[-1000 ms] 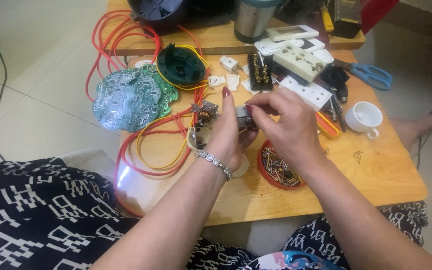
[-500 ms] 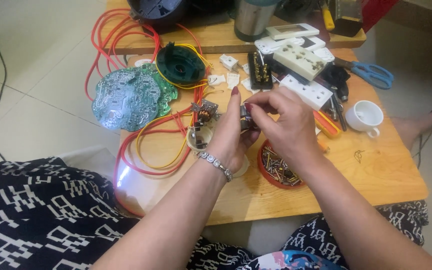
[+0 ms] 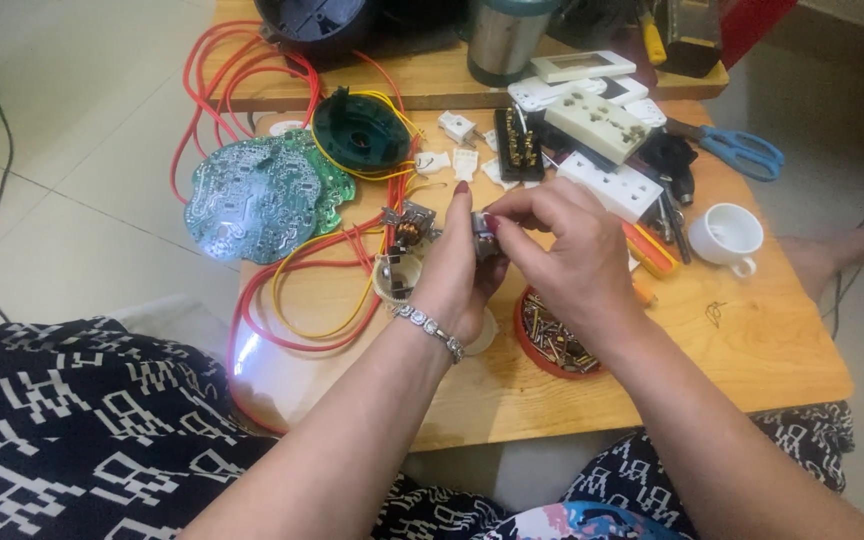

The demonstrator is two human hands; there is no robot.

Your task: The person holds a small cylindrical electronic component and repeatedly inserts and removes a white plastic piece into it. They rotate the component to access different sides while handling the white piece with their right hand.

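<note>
A small grey metal part sits between the two hands above the middle of the wooden table, raised off the surface. The left hand grips it from the left, fingers curled and the thumb tip up beside it; the wrist carries a beaded bracelet. The right hand comes in from the right, its fingertips pressed together in a pinch on the top of the same part, the remaining fingers bent loosely. What exactly the part is cannot be told, as the fingers cover most of it. Just below the right hand lies a round red dish of screws. Left of the left hand rest a small coil component and a white ring-shaped piece, with red and yellow wires looping away from them. Farther left lies a green circuit board, and behind it a dark green round housing. Beyond the hands stand white socket plates, and to the right a white cup and blue-handled scissors.
</note>
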